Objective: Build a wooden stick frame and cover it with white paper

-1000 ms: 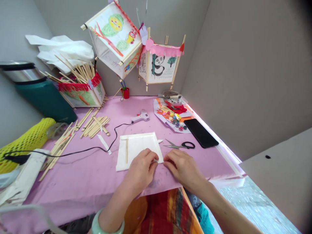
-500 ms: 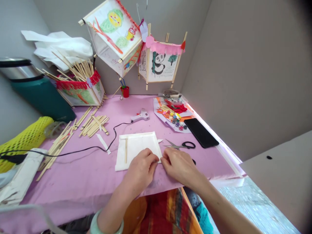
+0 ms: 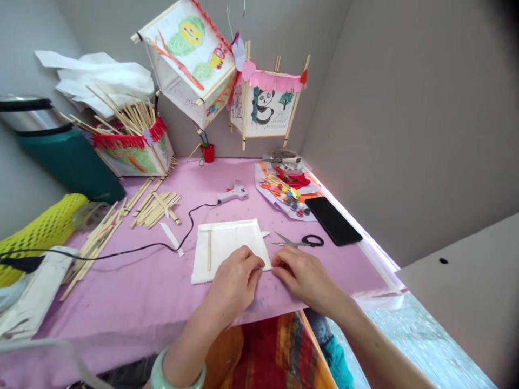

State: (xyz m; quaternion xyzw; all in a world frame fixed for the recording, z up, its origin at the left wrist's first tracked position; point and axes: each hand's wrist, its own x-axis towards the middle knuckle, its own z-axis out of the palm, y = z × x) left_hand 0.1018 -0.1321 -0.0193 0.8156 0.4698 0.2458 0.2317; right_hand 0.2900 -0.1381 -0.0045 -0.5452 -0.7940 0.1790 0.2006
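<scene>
A white, roughly square paper panel (image 3: 239,241) lies on the table with its edges folded over; a thin wooden stick (image 3: 210,250) rests along its left side. My left hand (image 3: 238,272) is over the panel's near edge, thumb and forefinger pinched on the paper close to the near right corner. At that same corner, my right hand (image 3: 299,273) has its thumb and fingertips closed on the paper's edge. Just beyond my right hand lie black-handled scissors (image 3: 302,241). The panel's near right part is hidden under my fingers.
A glue gun (image 3: 233,193) with a black cord lies beyond the panel. Wooden sticks (image 3: 156,209) are piled left. A phone (image 3: 333,220) and paint pots (image 3: 298,205) lie right. Paper lanterns (image 3: 267,105) hang above. A teal bottle (image 3: 68,156) stands far left.
My right hand has shifted slightly right, and its fingers have moved to the panel's near right corner, a little apart from my left fingers. My left hand stays nearly still.
</scene>
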